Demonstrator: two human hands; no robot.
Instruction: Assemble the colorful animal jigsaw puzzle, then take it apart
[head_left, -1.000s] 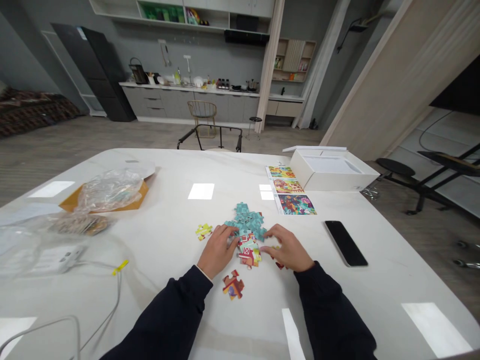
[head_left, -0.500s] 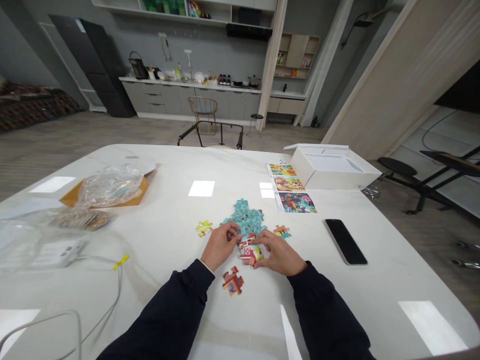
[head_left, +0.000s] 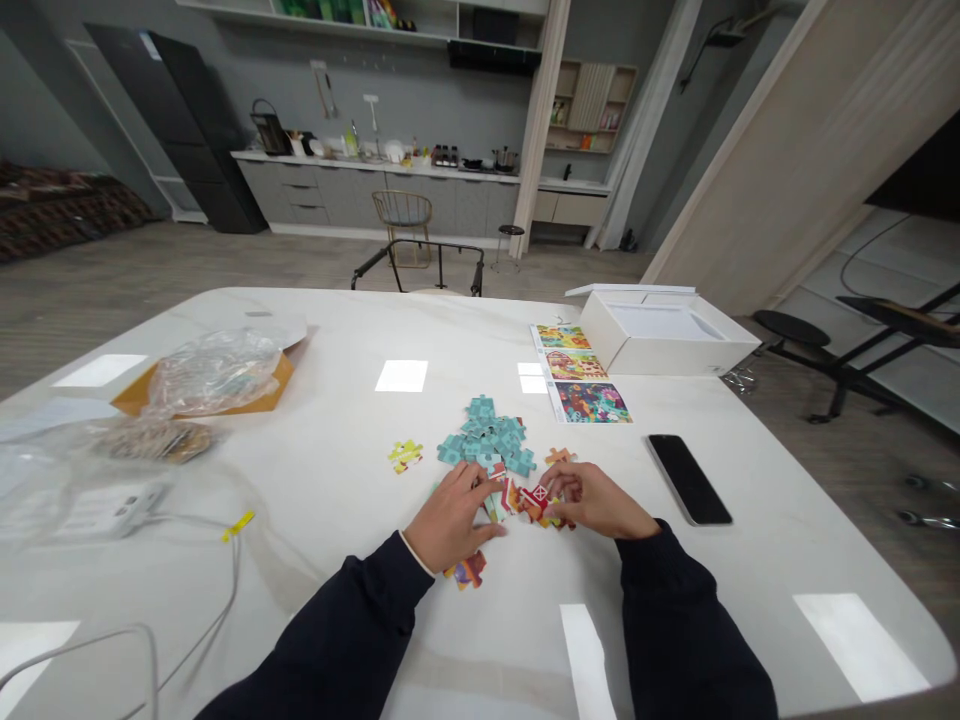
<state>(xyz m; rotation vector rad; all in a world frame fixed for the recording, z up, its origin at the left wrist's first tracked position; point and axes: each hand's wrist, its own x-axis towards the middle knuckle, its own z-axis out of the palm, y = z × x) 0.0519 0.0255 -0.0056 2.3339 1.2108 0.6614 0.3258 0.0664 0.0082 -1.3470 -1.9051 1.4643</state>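
Observation:
My left hand (head_left: 454, 515) is at the left side of a small group of red and pale jigsaw pieces, its thumb and forefinger around a pale puzzle piece (head_left: 495, 507). Opposite it, my right hand (head_left: 600, 502) pinches a red puzzle piece (head_left: 535, 498) with a white crossed window. Other colourful pieces lie partly hidden under the right fingers. Just beyond the hands is a heap of teal, face-down puzzle pieces (head_left: 489, 437). A yellow-green piece (head_left: 406, 456) lies to the left. An orange-purple piece (head_left: 470, 570) is partly covered by my left wrist.
A picture sheet (head_left: 592, 402) lies before an open white box (head_left: 667, 335) at the back right. A phone (head_left: 688, 480) rests to the right. Clear plastic packaging (head_left: 214, 375), a white power strip (head_left: 112, 508) and its cable (head_left: 238, 560) are at the left.
My right hand has moved right, taking the red piece with the window away from my left hand. My left hand has shifted right and turned flatter over the pieces.

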